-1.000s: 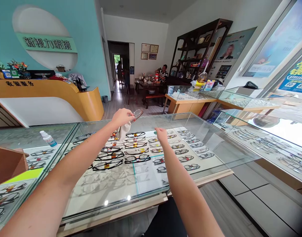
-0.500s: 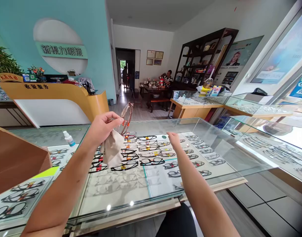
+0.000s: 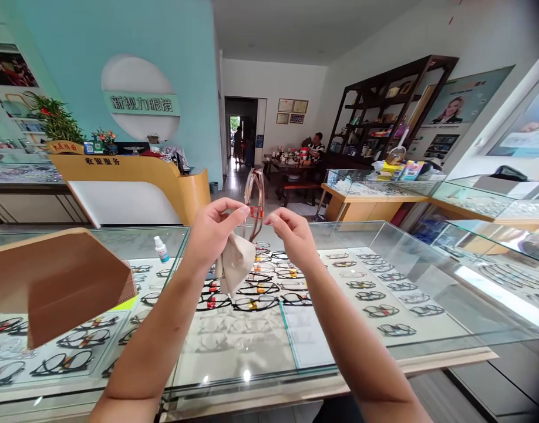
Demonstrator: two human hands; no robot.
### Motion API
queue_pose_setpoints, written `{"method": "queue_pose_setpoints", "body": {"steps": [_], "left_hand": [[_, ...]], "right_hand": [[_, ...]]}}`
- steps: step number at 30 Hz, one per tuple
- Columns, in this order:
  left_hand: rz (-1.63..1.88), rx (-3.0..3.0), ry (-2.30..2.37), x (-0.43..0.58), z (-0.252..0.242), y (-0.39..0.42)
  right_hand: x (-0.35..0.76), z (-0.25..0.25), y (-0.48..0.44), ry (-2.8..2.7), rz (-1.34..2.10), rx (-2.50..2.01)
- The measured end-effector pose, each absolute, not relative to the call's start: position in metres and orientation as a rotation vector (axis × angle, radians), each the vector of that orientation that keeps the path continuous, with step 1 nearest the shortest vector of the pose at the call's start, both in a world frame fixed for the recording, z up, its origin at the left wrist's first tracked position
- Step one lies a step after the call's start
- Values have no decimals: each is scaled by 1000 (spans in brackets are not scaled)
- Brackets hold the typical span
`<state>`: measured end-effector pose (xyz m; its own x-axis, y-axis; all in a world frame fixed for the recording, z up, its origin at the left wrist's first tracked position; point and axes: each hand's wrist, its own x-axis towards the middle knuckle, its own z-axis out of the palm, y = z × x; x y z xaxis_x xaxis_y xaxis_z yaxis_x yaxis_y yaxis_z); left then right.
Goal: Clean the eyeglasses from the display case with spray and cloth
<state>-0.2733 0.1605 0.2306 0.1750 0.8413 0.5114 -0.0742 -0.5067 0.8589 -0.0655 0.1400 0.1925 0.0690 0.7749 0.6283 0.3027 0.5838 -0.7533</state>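
Note:
My left hand (image 3: 219,226) pinches a pair of clear brownish eyeglasses (image 3: 255,194) with a small red tag, upright above the glass display case (image 3: 225,361). A beige cloth (image 3: 237,261) hangs down from the same hand. Just right of the glasses is my right hand (image 3: 291,232), its thumb and fingertips pressed together close to the frame; whether it grips anything is too small to tell. Below both hands, several rows of eyeglasses (image 3: 255,302) lie inside the case.
A small spray bottle (image 3: 161,249) stands at the left, near a brown box-like object (image 3: 76,282). Further back are a reception counter (image 3: 194,191), another display case (image 3: 361,202) and a seated person (image 3: 316,147).
My right hand has come up from over the case to beside the glasses. The glasses have turned more edge-on. The whole view has swung left.

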Motion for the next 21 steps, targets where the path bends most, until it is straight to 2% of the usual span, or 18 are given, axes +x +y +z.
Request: {"method": "queue_pose_setpoints", "body": {"steps": [5, 14, 21], "left_hand": [[1537, 1588, 662, -279, 235, 155], [1451, 1619, 721, -277, 229, 163], [1523, 1596, 755, -276, 227, 165]], "right_hand": [[-110, 230, 118, -1566, 438, -799], [-98, 228, 124, -1559, 550, -768], [-97, 232, 124, -1586, 635, -782]]}}
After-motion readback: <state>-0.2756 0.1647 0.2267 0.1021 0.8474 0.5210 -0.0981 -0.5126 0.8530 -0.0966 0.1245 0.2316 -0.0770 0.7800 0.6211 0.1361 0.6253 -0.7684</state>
